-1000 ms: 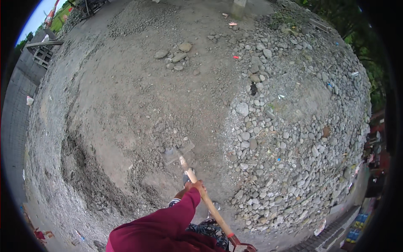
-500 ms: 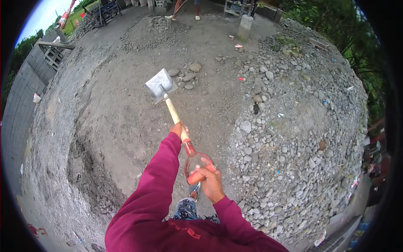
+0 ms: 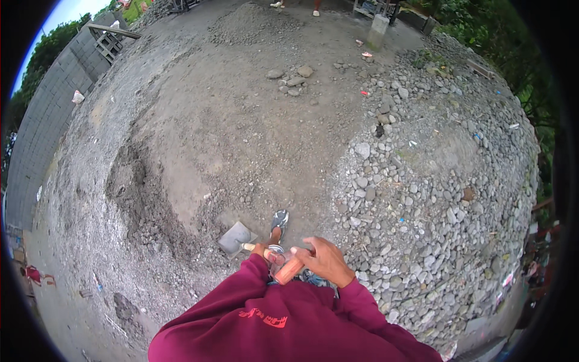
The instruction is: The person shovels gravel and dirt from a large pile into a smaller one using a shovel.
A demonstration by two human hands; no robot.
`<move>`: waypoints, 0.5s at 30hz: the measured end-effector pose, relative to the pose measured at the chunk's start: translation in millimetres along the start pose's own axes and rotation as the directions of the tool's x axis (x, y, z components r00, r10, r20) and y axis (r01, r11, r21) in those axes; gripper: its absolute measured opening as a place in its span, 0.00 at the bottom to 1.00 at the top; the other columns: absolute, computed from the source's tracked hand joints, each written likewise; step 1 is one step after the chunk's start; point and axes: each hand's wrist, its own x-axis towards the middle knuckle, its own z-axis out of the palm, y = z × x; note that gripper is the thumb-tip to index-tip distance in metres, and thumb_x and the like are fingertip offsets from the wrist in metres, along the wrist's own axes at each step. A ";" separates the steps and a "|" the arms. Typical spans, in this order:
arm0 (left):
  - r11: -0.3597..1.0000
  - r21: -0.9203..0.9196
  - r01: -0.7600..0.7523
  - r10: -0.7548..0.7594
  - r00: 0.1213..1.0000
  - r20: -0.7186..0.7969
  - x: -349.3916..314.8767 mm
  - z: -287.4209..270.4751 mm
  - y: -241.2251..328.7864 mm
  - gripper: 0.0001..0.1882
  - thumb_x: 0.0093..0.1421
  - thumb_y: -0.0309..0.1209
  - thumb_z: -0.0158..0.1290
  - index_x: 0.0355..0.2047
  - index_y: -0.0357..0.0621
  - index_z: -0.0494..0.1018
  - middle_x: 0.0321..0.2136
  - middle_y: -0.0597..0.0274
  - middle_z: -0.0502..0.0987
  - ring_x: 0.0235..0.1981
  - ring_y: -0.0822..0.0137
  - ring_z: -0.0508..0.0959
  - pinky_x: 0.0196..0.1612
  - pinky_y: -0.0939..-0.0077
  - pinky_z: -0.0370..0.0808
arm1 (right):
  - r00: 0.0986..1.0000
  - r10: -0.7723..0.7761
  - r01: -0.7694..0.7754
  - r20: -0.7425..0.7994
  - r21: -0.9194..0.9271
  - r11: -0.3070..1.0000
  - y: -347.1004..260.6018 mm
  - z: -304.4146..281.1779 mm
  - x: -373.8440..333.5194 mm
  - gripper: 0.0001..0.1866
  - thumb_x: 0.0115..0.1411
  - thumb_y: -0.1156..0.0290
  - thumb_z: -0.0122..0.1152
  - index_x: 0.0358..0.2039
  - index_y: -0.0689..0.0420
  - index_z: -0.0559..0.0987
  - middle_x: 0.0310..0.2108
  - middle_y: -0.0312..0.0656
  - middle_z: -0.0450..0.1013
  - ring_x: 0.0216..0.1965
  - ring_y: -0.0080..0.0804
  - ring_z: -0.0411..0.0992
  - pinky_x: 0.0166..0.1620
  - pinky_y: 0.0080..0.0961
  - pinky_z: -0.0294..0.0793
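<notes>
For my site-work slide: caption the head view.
Both hands, left hand and right hand, grip a shovel with its blade on grey gravelly ground.

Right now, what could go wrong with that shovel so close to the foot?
1. The shovel blade rests on the ground right beside the sandalled foot, so a slip could hit bare toes.
2. Loose gravel lies just to the right, so footing may roll.
3. The right hand looks open on the handle, so the grip might slide.
</notes>
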 end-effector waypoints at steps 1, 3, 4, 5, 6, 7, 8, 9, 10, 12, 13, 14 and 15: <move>0.996 -0.055 0.072 -0.071 0.997 0.031 -18.2 6.3 -5.1 0.16 0.52 0.39 0.54 0.36 0.40 0.75 0.27 0.52 0.77 0.24 0.59 0.77 0.26 0.65 0.73 | 0.979 -0.179 0.187 -0.099 0.073 0.980 -6.0 -11.1 -14.6 0.25 0.54 0.61 0.66 0.47 0.64 0.74 0.33 0.49 0.75 0.28 0.31 0.75 0.33 0.24 0.73; 0.852 -0.349 0.389 -0.363 0.921 0.140 -48.9 14.1 -28.0 0.16 0.52 0.39 0.53 0.35 0.40 0.75 0.26 0.52 0.77 0.23 0.59 0.77 0.25 0.66 0.73 | 0.927 -0.344 0.374 -0.147 0.311 0.874 -53.7 -50.9 -53.3 0.24 0.52 0.68 0.66 0.49 0.62 0.74 0.36 0.48 0.73 0.27 0.30 0.74 0.32 0.25 0.73; 0.710 -0.488 0.508 -0.487 0.854 0.181 -66.4 11.4 -44.2 0.16 0.52 0.39 0.53 0.35 0.39 0.74 0.25 0.52 0.77 0.23 0.59 0.77 0.25 0.66 0.73 | 0.847 -0.488 0.532 -0.212 0.325 0.782 -76.2 -67.0 -75.1 0.26 0.52 0.70 0.66 0.52 0.60 0.72 0.37 0.49 0.73 0.28 0.31 0.74 0.32 0.25 0.73; 0.594 -0.573 0.565 -0.561 0.801 0.209 -84.7 8.1 -58.1 0.16 0.52 0.39 0.53 0.35 0.39 0.74 0.25 0.52 0.76 0.22 0.59 0.77 0.25 0.66 0.73 | 0.746 -0.600 0.666 -0.289 0.326 0.671 -93.7 -83.2 -98.8 0.28 0.51 0.72 0.66 0.54 0.58 0.71 0.37 0.50 0.73 0.29 0.31 0.74 0.32 0.25 0.73; 0.528 -0.627 0.574 -0.599 0.774 0.204 -104.7 -1.4 -75.0 0.16 0.52 0.38 0.52 0.34 0.39 0.74 0.25 0.52 0.76 0.22 0.59 0.77 0.25 0.66 0.73 | 0.634 -0.699 0.764 -0.330 0.405 0.502 -112.3 -97.5 -123.1 0.31 0.51 0.75 0.64 0.57 0.56 0.69 0.38 0.52 0.72 0.30 0.33 0.74 0.31 0.26 0.74; 0.491 -0.683 0.541 -0.619 0.768 0.164 -124.7 -24.9 -100.4 0.16 0.52 0.38 0.52 0.34 0.38 0.74 0.24 0.52 0.76 0.22 0.59 0.77 0.25 0.66 0.73 | 0.492 -0.778 0.832 -0.392 0.475 0.286 -133.0 -109.3 -151.4 0.34 0.51 0.77 0.63 0.60 0.53 0.66 0.38 0.54 0.72 0.31 0.35 0.74 0.31 0.28 0.74; 0.276 -0.661 0.697 -0.671 0.633 0.387 -123.9 20.2 -32.4 0.14 0.53 0.36 0.51 0.32 0.36 0.72 0.22 0.53 0.75 0.19 0.59 0.75 0.22 0.67 0.72 | 0.489 -0.780 0.836 -0.390 0.465 0.292 -114.7 -111.5 -166.5 0.34 0.51 0.76 0.63 0.60 0.54 0.66 0.38 0.54 0.72 0.31 0.35 0.74 0.31 0.27 0.74; 0.122 -0.709 0.695 -0.643 0.599 0.477 -135.4 14.2 -28.8 0.12 0.52 0.35 0.50 0.30 0.37 0.70 0.20 0.54 0.73 0.16 0.60 0.74 0.19 0.66 0.70 | 0.421 -0.808 0.855 -0.414 0.479 0.200 -125.5 -118.2 -190.7 0.34 0.51 0.75 0.63 0.60 0.54 0.66 0.38 0.53 0.72 0.31 0.34 0.74 0.31 0.27 0.73; 0.111 -0.743 0.660 -0.707 0.578 0.408 -149.2 2.4 -34.0 0.08 0.51 0.33 0.48 0.23 0.41 0.66 0.15 0.53 0.69 0.11 0.55 0.68 0.15 0.58 0.67 | 0.351 -0.823 0.858 -0.447 0.506 0.091 -133.3 -119.0 -212.7 0.33 0.51 0.74 0.63 0.60 0.54 0.66 0.38 0.53 0.72 0.31 0.34 0.74 0.32 0.27 0.73; 0.055 -0.712 0.700 -0.664 0.559 0.497 -175.6 0.9 -6.7 0.11 0.51 0.36 0.47 0.20 0.42 0.64 0.13 0.56 0.68 0.09 0.59 0.66 0.12 0.63 0.64 | 0.309 -0.845 0.849 -0.436 0.527 0.038 -141.4 -100.9 -248.3 0.33 0.52 0.73 0.63 0.60 0.55 0.65 0.38 0.52 0.72 0.31 0.33 0.73 0.32 0.26 0.73; 0.043 -0.701 0.712 -0.665 0.544 0.512 -182.9 11.3 12.3 0.11 0.52 0.37 0.47 0.22 0.42 0.65 0.13 0.57 0.68 0.08 0.61 0.65 0.11 0.65 0.63 | 0.320 -0.848 0.847 -0.423 0.528 0.057 -148.8 -93.3 -266.1 0.33 0.52 0.72 0.63 0.60 0.55 0.65 0.38 0.52 0.72 0.31 0.33 0.73 0.33 0.26 0.73; 0.027 -0.681 0.732 -0.618 0.548 0.564 -197.6 12.9 8.3 0.11 0.52 0.37 0.47 0.28 0.41 0.64 0.13 0.57 0.68 0.08 0.61 0.65 0.11 0.66 0.63 | 0.320 -0.846 0.841 -0.427 0.539 0.046 -153.2 -86.3 -278.7 0.33 0.52 0.71 0.63 0.60 0.56 0.65 0.38 0.52 0.72 0.31 0.33 0.73 0.33 0.26 0.73; 0.017 -0.709 0.705 -0.664 0.538 0.519 -211.4 14.3 -2.8 0.12 0.52 0.35 0.48 0.32 0.41 0.63 0.14 0.57 0.68 0.08 0.62 0.66 0.11 0.67 0.63 | 0.306 -0.848 0.834 -0.434 0.551 0.019 -160.1 -73.0 -290.5 0.33 0.52 0.70 0.63 0.60 0.56 0.65 0.38 0.52 0.72 0.31 0.32 0.73 0.33 0.26 0.72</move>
